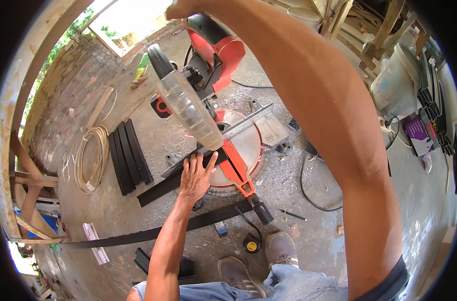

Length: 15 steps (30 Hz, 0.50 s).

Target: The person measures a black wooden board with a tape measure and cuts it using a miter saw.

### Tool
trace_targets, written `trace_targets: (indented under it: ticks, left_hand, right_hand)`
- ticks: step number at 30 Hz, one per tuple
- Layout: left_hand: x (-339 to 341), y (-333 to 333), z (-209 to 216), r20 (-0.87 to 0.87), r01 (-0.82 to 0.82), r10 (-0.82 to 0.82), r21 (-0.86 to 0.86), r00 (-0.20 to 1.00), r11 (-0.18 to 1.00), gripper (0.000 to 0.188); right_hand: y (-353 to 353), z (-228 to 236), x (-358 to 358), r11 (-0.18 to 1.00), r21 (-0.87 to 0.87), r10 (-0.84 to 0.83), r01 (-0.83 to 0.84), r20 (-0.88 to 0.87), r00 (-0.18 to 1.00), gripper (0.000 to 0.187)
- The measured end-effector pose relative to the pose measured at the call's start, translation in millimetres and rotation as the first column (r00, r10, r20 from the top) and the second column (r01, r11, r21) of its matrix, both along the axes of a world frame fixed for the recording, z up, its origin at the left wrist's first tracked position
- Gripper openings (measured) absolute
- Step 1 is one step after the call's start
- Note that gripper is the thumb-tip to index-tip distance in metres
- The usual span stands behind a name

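A red and black saw (193, 110) stands on the floor; the left hand (196, 178) lies with fingers spread on a black bar (158, 190) at the left side of the saw's base, while the right hand (182, 9), partly cut off, is at the saw's top. Left of the saw lie black strips (129, 158) and, farther out, a pale coil (82, 163); nearer the person than the saw are a tape measure (252, 244) and a pencil (293, 215).

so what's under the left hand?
A black bar runs beneath the left hand, showing on both sides of it. The stretch under the palm and fingers is covered, so the contact there can't be seen.
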State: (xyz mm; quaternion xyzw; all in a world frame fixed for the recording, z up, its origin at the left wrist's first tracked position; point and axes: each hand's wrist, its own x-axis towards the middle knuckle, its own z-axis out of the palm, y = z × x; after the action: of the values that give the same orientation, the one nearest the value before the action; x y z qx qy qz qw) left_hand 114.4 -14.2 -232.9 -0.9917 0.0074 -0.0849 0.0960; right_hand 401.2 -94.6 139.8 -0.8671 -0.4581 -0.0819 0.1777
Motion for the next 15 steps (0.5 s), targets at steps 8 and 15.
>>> trace_targets:
  ticks: [8, 15]
  left_hand:
    - [2.9, -8.5, -7.5, 0.214, -0.090, 0.113, -0.113, 0.970, 0.989, 0.069]
    - [1.5, -8.9, -5.6, 0.211, -0.148, 0.235, -0.358, 0.949, 0.922, 0.052]
  right_hand:
    - [-9.8, -68.2, 49.4, 0.969, -0.235, 0.151, -0.078, 0.310, 0.939, 0.032]
    - [-112.2, -95.7, -76.0, 0.912, 0.381, 0.069, 0.152, -0.507, 0.859, 0.036]
